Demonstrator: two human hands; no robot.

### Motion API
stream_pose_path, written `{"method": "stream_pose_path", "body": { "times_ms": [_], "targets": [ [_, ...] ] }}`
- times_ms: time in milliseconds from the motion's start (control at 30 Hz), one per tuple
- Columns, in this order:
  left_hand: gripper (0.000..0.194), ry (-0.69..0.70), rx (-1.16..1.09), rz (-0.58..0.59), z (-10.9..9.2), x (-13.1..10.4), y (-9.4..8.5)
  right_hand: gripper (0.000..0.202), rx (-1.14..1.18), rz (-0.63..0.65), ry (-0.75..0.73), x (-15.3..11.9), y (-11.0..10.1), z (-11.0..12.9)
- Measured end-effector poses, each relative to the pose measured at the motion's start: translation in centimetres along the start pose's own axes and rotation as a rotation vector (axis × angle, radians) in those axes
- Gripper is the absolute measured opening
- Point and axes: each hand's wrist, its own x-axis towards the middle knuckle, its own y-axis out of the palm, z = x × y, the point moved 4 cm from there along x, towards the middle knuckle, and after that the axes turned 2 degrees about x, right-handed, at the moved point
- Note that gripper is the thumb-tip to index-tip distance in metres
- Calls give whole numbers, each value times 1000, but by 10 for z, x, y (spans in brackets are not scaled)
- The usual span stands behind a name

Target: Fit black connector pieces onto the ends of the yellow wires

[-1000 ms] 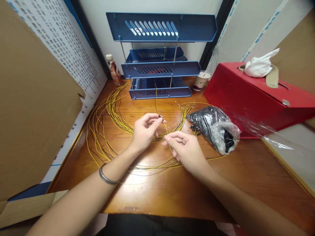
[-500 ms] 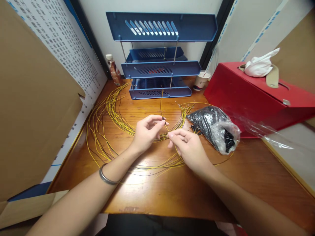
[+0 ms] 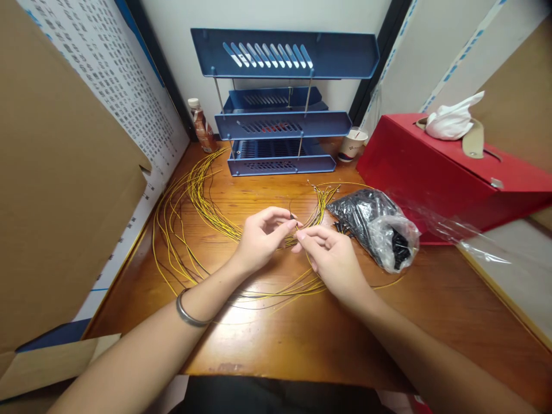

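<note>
My left hand (image 3: 262,240) pinches a small black plastic piece (image 3: 292,217) between thumb and fingertips. A thin wire end sticks up a short way above it. My right hand (image 3: 331,257) is closed just to the right and pinches a thin yellow wire that runs up to the black piece. The fingertips of both hands nearly meet. Beneath and around them a loose bundle of yellow and dark wires (image 3: 199,195) curves across the wooden table. Right of my right hand lies a clear plastic bag (image 3: 357,210) full of small black pieces, its mouth toward me.
A blue tiered tray rack (image 3: 280,167) stands at the back, between a drink bottle (image 3: 202,126) and a paper cup (image 3: 352,145). A red box (image 3: 401,167) with tissue on top stands at the right. Cardboard (image 3: 64,201) walls the left side.
The long wire length that stood up above the black piece has shortened to a small end. My left hand has shifted slightly right and down, closer to my right hand.
</note>
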Motion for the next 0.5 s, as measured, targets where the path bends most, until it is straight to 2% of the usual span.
{"method": "stream_pose_path", "body": {
  "times_ms": [233,367,500],
  "targets": [
    [32,42,-4,-185,-4,5,-10,28,53,99,145,-4,8,-3],
    [30,38,2,-176,-4,5,-9,29,84,147,200,-6,12,-3],
    [28,34,20,-152,-4,4,-8,30,102,116,200,-6,12,-2]
  ]
}}
